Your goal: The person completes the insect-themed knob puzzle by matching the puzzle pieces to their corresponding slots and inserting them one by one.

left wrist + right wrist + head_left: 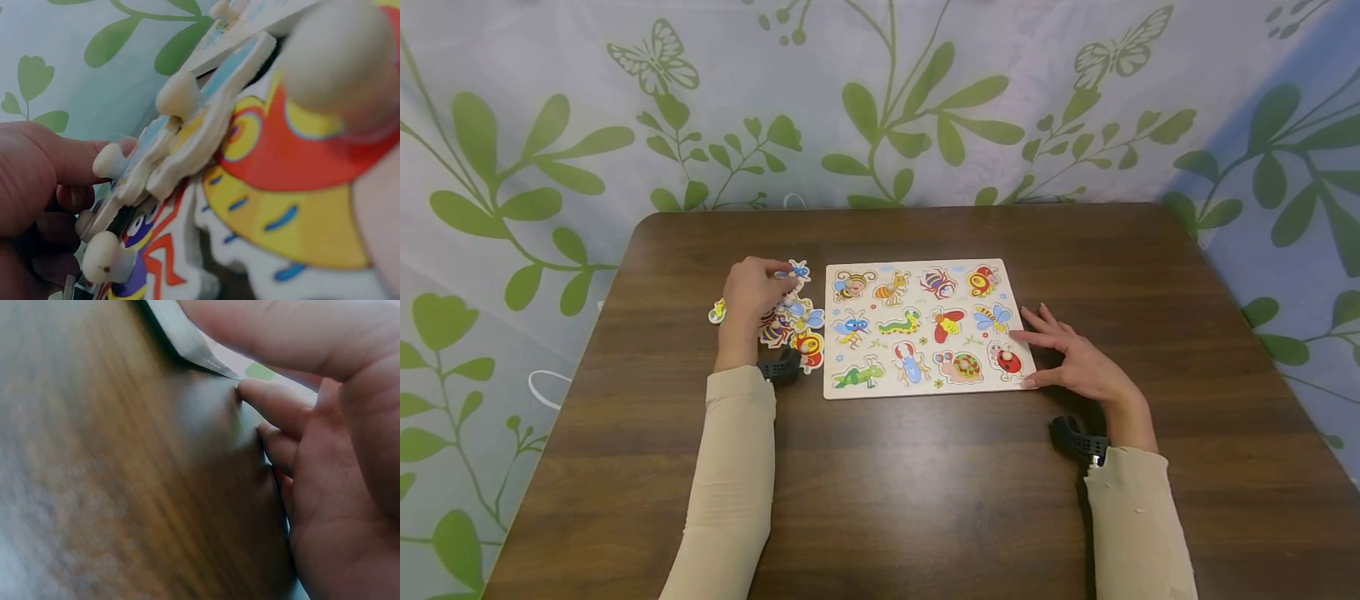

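No text, label, brand or number is legible.

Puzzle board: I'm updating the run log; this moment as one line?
left hand: at loose pieces | right hand: on right edge of puzzle board | board: partly filled

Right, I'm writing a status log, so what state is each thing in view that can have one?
Puzzle board: flat on the table, partly filled.
Ladybug piece: in its slot, knob up.
Snail piece: in its slot, knob up.
Loose pieces: heaped, overlapping, left of the board.
Red-and-yellow piece: loose, picture up.
Left hand: fingers at the heap, grip unclear.
Right hand: fingers spread, touching the board.
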Demonstrator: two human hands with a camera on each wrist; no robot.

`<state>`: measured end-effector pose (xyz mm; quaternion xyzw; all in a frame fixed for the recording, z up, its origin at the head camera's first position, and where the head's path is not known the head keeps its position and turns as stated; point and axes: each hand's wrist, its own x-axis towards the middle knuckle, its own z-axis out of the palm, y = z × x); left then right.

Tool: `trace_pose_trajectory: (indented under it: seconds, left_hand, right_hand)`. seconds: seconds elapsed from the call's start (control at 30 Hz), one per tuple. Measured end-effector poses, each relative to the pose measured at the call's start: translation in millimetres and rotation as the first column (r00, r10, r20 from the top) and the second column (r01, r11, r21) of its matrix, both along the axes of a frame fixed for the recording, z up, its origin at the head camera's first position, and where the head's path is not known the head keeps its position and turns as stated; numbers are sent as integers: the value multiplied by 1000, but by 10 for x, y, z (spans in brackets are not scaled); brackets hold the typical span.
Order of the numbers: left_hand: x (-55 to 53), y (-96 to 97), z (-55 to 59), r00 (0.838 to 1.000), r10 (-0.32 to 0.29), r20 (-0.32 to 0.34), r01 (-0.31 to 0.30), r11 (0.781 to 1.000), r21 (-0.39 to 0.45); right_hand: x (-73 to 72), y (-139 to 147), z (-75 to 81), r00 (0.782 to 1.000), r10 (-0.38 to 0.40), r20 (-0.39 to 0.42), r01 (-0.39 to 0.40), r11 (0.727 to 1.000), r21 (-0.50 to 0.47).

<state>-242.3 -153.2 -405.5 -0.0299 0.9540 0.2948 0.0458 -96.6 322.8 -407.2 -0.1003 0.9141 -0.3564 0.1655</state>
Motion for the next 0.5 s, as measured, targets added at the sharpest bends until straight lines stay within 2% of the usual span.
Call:
trace_pose_trajectory:
  seconds: [0.2,0.5]
  left_hand:
    - [-1,-7,-17,1000,8,10,-9,999,43]
    - [2,19,-33,997,61,-55,-54,991,123]
  right_hand:
    - [0,-6,1,1000,-2,1,2,1000,-1]
    - [2,-3,-23,1000,-5,-13,5,1000,-4]
